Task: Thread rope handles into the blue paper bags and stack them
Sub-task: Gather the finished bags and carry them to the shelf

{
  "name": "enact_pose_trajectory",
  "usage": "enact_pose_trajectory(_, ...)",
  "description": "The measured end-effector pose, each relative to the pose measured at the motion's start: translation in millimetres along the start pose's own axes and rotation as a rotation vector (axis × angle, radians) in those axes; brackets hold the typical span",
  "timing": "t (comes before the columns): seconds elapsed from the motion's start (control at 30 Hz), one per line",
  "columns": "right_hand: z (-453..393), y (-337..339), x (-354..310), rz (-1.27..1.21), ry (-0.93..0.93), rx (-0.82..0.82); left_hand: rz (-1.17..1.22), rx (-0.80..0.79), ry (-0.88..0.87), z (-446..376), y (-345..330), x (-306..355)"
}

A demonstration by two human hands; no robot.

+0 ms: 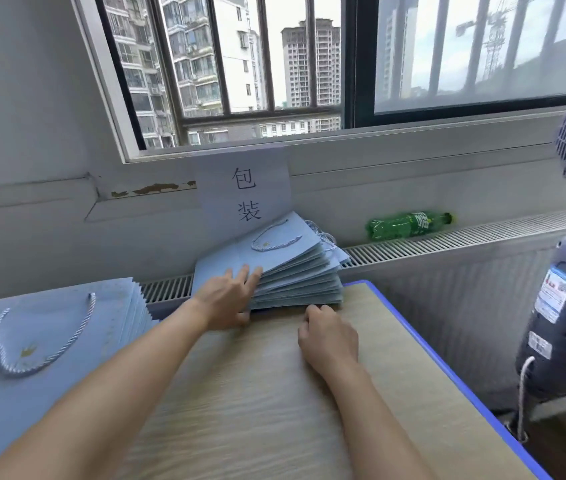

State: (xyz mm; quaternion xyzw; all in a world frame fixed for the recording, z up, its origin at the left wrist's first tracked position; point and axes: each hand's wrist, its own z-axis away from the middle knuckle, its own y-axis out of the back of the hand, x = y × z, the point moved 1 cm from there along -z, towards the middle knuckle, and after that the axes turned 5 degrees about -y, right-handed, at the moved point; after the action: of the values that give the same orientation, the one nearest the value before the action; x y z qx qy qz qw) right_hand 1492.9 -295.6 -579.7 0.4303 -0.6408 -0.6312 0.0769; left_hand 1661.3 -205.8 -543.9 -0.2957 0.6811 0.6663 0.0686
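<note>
Blue paper bags (285, 268) lean in a fanned stack at the far edge of the desk (257, 393), against the radiator ledge (447, 239). The left hand (231, 296) lies spread and relaxed on the stack's near side. The right hand (328, 336) curls at the stack's base; what it grasps cannot be told. A second pile (49, 341), its top bag roped, sits near left, so much looks done. The desk is bare between them, its blue rim close on the right.

Left hand (229, 296) flat on far bag stack (285, 268); right hand (328, 337) curled at stack's near edge.
</note>
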Motion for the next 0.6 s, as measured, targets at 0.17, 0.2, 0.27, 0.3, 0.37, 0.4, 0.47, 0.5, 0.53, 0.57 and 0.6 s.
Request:
enact_pose_trajectory(0.17,-11,-21,-14,-0.370,-0.056,-0.111,-0.003,0.138,-0.040,-6,5,-17)
enact_pose_trajectory(0.2,-16,-24,-21,-0.623,-0.127,-0.204,0.021,0.167,-0.031,-6,7,-20)
enact_pose_trajectory(0.27,-34,-28,-39,-1.231,-0.298,-0.366,0.023,0.223,-0.043,-4,15,-18)
enact_pose_trajectory(0.3,-45,-28,-51,-1.449,-0.367,-0.363,0.074,0.200,-0.041,-3,16,-15)
enact_pose_trajectory(0.37,-68,-28,-72,-1.655,-0.535,-0.205,0.210,0.140,0.068,-1,15,-7)
enact_pose_trajectory(0.4,-76,-28,-81,-1.670,-0.644,-0.099,0.293,0.107,0.108,0,13,-4)
enact_pose_trajectory(0.47,-85,-31,-90,-1.639,-0.808,0.065,0.481,0.025,0.120,4,11,0)
enact_pose_trajectory(0.5,-87,-34,-93,-1.612,-0.842,0.100,0.530,-0.026,0.093,9,13,-1)
enact_pose_trajectory(0.53,-87,-33,-93,-1.580,-0.856,0.129,0.570,-0.059,0.065,13,15,-3)
enact_pose_trajectory(0.57,-88,-36,-91,-1.538,-0.849,0.156,0.625,-0.066,0.064,17,17,-6)
enact_pose_trajectory(0.6,-88,-36,-88,-1.480,-0.823,0.181,0.694,-0.037,0.089,20,19,-10)
